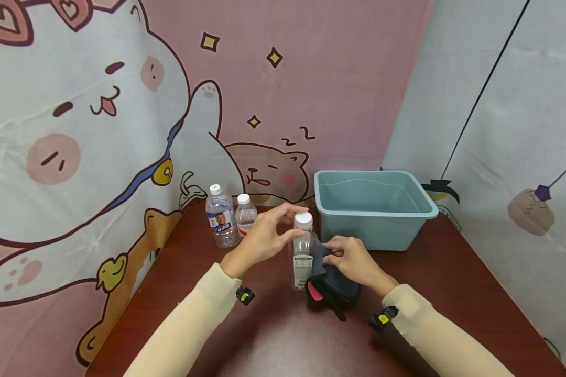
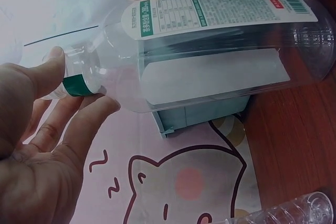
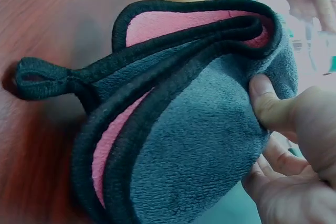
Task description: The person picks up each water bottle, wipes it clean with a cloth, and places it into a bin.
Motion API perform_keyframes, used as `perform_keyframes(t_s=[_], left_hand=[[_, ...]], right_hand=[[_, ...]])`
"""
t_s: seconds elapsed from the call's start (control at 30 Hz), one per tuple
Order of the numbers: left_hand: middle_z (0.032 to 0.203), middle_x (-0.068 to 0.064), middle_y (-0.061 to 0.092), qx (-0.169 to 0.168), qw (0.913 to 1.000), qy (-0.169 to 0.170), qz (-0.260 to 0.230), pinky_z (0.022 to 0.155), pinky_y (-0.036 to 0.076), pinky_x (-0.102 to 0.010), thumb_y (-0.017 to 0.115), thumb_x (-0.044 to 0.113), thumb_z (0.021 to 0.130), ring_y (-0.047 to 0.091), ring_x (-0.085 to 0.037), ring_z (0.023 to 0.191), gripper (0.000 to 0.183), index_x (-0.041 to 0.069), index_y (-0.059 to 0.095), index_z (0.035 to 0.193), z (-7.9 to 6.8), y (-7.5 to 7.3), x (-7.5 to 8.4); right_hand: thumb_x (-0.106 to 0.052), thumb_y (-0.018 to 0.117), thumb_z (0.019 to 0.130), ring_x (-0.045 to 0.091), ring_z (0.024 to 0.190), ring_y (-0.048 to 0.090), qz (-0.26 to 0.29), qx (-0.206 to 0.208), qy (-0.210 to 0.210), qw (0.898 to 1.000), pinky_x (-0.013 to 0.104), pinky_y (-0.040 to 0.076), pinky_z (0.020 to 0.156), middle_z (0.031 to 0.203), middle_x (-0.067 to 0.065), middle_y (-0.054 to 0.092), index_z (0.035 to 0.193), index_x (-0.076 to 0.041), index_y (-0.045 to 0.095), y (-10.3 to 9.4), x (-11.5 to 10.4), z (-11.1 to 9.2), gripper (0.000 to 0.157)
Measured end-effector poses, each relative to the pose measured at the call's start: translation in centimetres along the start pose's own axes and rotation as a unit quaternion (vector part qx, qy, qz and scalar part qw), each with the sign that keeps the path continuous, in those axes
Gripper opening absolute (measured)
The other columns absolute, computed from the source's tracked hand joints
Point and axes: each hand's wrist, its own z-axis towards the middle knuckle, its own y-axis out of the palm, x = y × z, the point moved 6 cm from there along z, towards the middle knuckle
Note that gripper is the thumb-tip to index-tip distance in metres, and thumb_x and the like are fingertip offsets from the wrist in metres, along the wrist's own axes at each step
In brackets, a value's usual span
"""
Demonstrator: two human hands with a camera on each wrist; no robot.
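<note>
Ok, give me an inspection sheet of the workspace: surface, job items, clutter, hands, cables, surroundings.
Surface: red-brown table, glare in front.
Job items: clear bottle, upright, white-capped; folded gray cloth beside it, black-edged, pink inside.
Clutter: larger bottle and smaller bottle, both capped, back left; blue-green tub behind the cloth.
Left hand: holds the clear bottle near its top.
Right hand: grips the cloth.
Cables: thin dark line beyond the table's right edge; cannot tell what.
Surroundings: cartoon-printed backdrop.

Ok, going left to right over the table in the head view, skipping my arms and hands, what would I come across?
Bottle with a blue label, smaller bottle with a red-marked label, bottle with a pale label, folded dark cloth, light blue tub.
</note>
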Motion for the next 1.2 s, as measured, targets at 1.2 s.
perform_keyframes(t_s=[1.2], left_hand=[[0.141, -0.006, 0.083, -0.009, 0.9999, -0.007, -0.007, 0.112, 0.069, -0.046, 0.089, 0.016, 0.105, 0.085, -0.024, 0.126, 0.049, 0.019, 0.072, 0.151, -0.1, 0.0, 0.3]], right_hand=[[-0.018, 0.097, 0.097, 0.027, 0.121, 0.082, 0.046, 0.117, -0.050, 0.991, 0.045, 0.071, 0.103, 0.128, 0.008, 0.084, 0.138, -0.007, 0.086, -2.9, -5.9, 1.4, 0.044]])
